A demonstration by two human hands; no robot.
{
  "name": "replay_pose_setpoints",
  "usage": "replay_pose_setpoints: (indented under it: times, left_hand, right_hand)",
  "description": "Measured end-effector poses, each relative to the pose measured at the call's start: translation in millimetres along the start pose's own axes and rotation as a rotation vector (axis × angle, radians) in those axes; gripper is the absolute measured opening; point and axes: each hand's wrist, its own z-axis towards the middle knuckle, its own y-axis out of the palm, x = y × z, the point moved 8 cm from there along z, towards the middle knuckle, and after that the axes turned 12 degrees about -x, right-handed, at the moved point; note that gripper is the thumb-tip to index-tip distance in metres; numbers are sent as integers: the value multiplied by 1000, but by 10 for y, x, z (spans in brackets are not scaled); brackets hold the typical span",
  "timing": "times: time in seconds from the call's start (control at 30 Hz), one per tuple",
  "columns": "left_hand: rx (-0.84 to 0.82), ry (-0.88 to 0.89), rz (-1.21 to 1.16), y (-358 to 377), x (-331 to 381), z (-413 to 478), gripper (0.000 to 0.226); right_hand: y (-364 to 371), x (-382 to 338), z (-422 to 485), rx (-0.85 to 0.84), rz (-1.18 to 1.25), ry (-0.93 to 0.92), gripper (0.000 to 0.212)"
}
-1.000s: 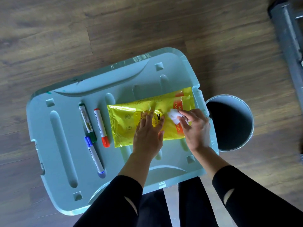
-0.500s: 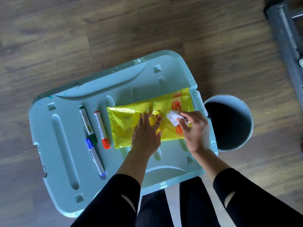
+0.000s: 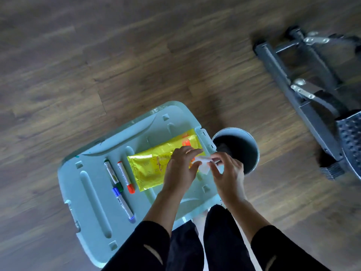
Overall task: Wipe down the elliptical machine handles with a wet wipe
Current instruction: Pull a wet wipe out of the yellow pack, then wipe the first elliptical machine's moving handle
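A yellow wet-wipe pack [image 3: 154, 167] lies on a pale teal bin lid [image 3: 91, 194]. Just past the pack's right end, a small white wet wipe [image 3: 204, 166] is held above the lid. My right hand [image 3: 229, 173] pinches its right side with thumb and fingertips. My left hand [image 3: 180, 167] hovers over the pack, and its thumb and fingers close on the wipe's left edge. The grey base frame of the elliptical machine [image 3: 281, 75] and one studded pedal [image 3: 349, 135] show at the right. Its handles are out of view.
Three markers, one green-capped [image 3: 113, 176], one red-capped [image 3: 126, 178] and one blue-capped [image 3: 123, 204], lie on the lid left of the pack. A round grey waste bin [image 3: 255, 153] stands on the wood floor against the lid's right edge. My legs are below.
My left hand has lifted off the pack and come to the wipe. The wipe is out of the pack, between both hands. The view has swung up, showing the elliptical base.
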Motion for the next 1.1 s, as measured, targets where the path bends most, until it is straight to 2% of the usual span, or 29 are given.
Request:
replay_pose_setpoints:
  times: [0.2, 0.3, 0.4, 0.47, 0.53, 0.7, 0.97, 1.1]
  left_hand:
    - [-113, 190, 51, -149, 881, -223, 31]
    - [-170, 276, 72, -109, 1308, -384, 28]
    - [-234, 361, 83, 14, 1732, -595, 26]
    - [-263, 398, 109, 131, 2000, -729, 22]
    - [-289, 438, 128, 294, 2267, -858, 21]
    - [-253, 502, 164, 708, 2915, -1173, 13]
    - [-275, 615, 186, 1678, 4013, -2076, 9]
    - [-242, 684, 153, 2222, 4559, -2660, 33]
  right_hand:
    - [-795, -353, -439, 127, -16, 43, 30]
    - [-1201, -408, -739, 184, -45, 101, 23]
    - [-1546, -399, -1070, 205, -92, 143, 30]
    - [-1769, -363, -1306, 231, -91, 164, 27]
    - [-1980, -292, -1585, 247, -103, 198, 20]
    - [-2502, 19, -2458, 322, -200, 380, 36]
    - [-3403, 605, -4104, 449, -340, 650, 37]
    - [-3890, 980, -4928, 442, -359, 727, 39]
